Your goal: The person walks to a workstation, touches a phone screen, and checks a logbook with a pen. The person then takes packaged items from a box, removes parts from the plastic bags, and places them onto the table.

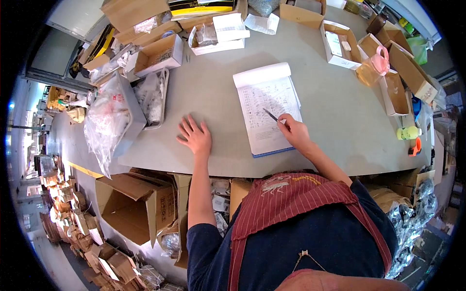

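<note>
My right hand (293, 132) is closed round a dark pen (270, 115), its tip over the handwritten sheet. That sheet (257, 128) lies on a blue clipboard (274, 153), its top pages folded back over the upper edge, and shows a filled-in table with print below. Flat on the grey tabletop (213, 92), to the left of the clipboard, rests my left hand (196, 137) with fingers spread and nothing in it.
A grey bin with plastic bags (109, 114) and a metal tray (154, 97) stand at the left. Small cardboard boxes line the far edge. To the right are a pink-lidded jug (373, 69), a yellow-green bottle (408, 133) and orange tape (415, 147). An open carton (128, 208) sits below.
</note>
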`<action>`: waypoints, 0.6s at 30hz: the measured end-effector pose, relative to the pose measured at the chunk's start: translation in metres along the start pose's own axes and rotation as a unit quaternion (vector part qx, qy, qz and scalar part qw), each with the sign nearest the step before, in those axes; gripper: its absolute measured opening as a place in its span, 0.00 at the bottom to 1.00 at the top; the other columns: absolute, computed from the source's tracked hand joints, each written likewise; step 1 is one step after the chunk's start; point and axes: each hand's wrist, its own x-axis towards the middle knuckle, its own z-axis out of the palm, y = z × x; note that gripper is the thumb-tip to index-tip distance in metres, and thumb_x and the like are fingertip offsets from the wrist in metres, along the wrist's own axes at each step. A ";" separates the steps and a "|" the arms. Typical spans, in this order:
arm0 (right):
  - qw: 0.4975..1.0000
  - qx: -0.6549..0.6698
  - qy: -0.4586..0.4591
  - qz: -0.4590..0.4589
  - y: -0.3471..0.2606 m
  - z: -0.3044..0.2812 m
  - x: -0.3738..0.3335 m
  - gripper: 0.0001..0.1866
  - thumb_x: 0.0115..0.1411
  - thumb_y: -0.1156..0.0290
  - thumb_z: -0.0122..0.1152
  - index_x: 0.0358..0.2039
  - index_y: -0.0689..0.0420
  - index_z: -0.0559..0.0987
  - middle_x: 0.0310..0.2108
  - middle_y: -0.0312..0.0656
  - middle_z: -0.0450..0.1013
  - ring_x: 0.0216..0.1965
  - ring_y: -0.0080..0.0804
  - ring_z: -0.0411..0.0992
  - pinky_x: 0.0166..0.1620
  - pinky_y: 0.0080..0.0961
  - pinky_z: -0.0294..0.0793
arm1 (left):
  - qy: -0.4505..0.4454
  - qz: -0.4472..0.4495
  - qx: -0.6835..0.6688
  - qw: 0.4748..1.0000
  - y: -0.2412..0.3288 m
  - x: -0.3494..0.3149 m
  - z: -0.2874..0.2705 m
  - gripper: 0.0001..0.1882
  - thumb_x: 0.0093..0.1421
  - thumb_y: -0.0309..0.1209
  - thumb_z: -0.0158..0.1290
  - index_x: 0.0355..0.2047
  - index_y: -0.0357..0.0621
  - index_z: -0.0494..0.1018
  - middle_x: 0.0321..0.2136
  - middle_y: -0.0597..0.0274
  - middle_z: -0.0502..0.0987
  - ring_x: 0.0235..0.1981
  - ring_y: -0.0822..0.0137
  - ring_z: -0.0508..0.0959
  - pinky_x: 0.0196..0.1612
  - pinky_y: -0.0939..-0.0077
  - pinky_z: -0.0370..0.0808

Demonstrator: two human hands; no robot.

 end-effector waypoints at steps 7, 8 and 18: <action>1.000 0.020 0.000 0.007 -0.007 0.001 0.000 0.10 0.66 0.62 0.54 0.45 0.51 0.73 0.21 0.42 0.75 0.23 0.39 0.76 0.29 0.34 0.72 | -0.005 -0.003 0.000 1.000 0.002 0.001 -0.002 0.34 0.69 0.51 0.34 0.71 0.52 0.47 0.72 0.56 0.46 0.73 0.51 0.42 0.67 0.32 0.36; 1.000 0.020 0.000 0.007 -0.004 0.001 -0.002 0.10 0.66 0.62 0.54 0.45 0.51 0.73 0.21 0.42 0.75 0.23 0.39 0.76 0.29 0.34 0.72 | -0.005 -0.003 0.000 1.000 0.002 -0.001 -0.002 0.34 0.69 0.51 0.34 0.71 0.52 0.47 0.72 0.56 0.46 0.73 0.51 0.42 0.67 0.32 0.36; 0.993 0.112 -0.012 0.044 0.004 0.001 -0.005 0.09 0.66 0.67 0.56 0.45 0.54 0.75 0.20 0.35 0.75 0.22 0.20 0.72 0.26 0.21 0.70 | 0.002 -0.003 -0.007 1.000 0.002 0.000 -0.001 0.34 0.69 0.52 0.33 0.71 0.52 0.48 0.72 0.56 0.47 0.73 0.52 0.42 0.67 0.33 0.35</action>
